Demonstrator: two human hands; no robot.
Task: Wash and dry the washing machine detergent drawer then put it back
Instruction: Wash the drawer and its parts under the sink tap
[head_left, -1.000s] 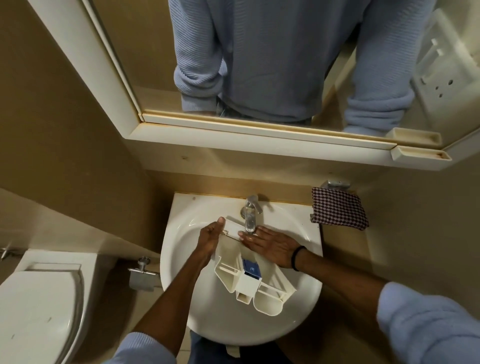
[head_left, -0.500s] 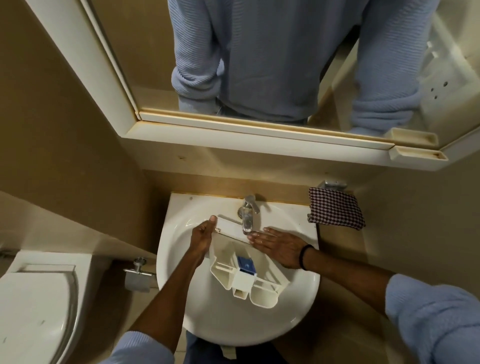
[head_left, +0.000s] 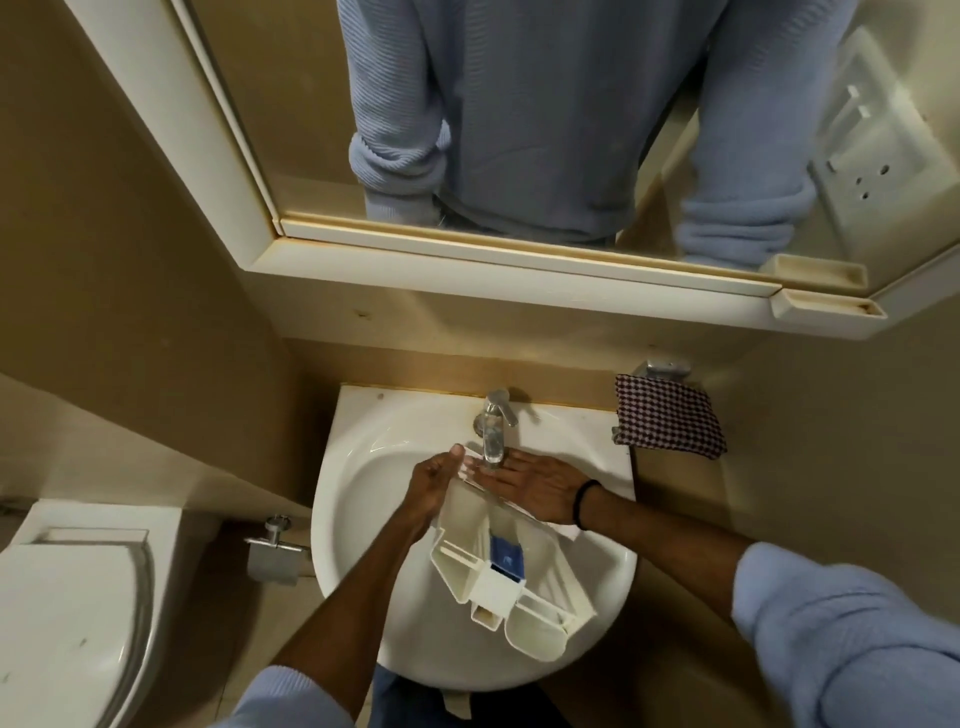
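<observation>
A white moulded-plastic detergent drawer (head_left: 498, 587), ribbed into angular compartments with a small blue insert (head_left: 506, 556), lies tilted in the glossy round ceramic sink (head_left: 332, 519) at lower centre of the frame. Its far end sits under the chrome tap (head_left: 493, 421). The left hand (head_left: 434, 483) reaches in from the lower left, thumb raised, and appears to grip the drawer's far left corner with curled fingers. The right hand (head_left: 530, 480), with a black wristband (head_left: 587, 501), lies flat with straight fingers on the drawer's far end. A checked woven cloth (head_left: 667, 423) hangs right of the sink.
</observation>
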